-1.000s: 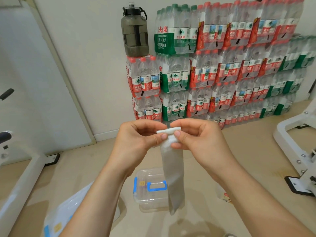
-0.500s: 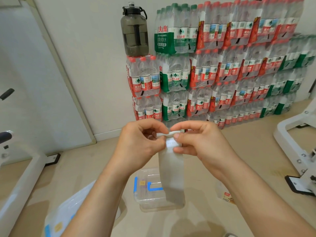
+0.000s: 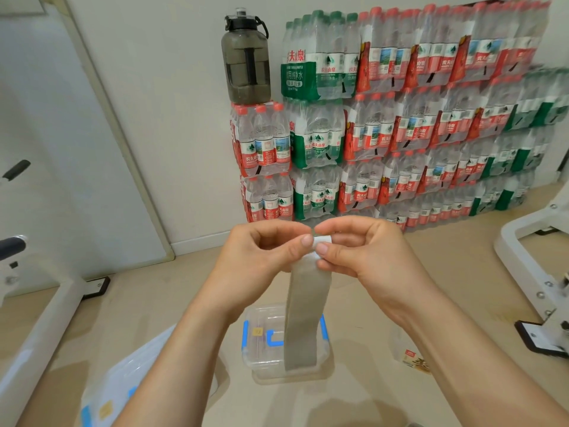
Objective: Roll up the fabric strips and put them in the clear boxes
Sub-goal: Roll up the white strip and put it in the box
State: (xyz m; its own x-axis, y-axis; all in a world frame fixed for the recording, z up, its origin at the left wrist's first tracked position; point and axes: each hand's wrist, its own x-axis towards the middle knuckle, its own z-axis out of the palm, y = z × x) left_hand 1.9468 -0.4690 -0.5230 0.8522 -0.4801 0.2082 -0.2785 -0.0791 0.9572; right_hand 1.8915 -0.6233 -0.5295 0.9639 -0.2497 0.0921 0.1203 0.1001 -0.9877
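Grey fabric strip [image 3: 303, 318], top end rolled, left hand [image 3: 261, 257] and right hand [image 3: 366, 257] each with grip clamped on the roll, loose tail hanging in front of clear box [image 3: 264, 365] on floor [image 3: 184, 288]

Shrink-wrapped packs of bottled water [image 3: 400, 118] stacked against the wall — a dark jug [image 3: 245, 57] stands upright on the leftmost stack; white metal frames [image 3: 529, 260] flank the floor.

Item: my left hand [image 3: 261, 260] and right hand [image 3: 369, 260], both bare; forearms bare as far as they show; thumbnails short, rounded, plain
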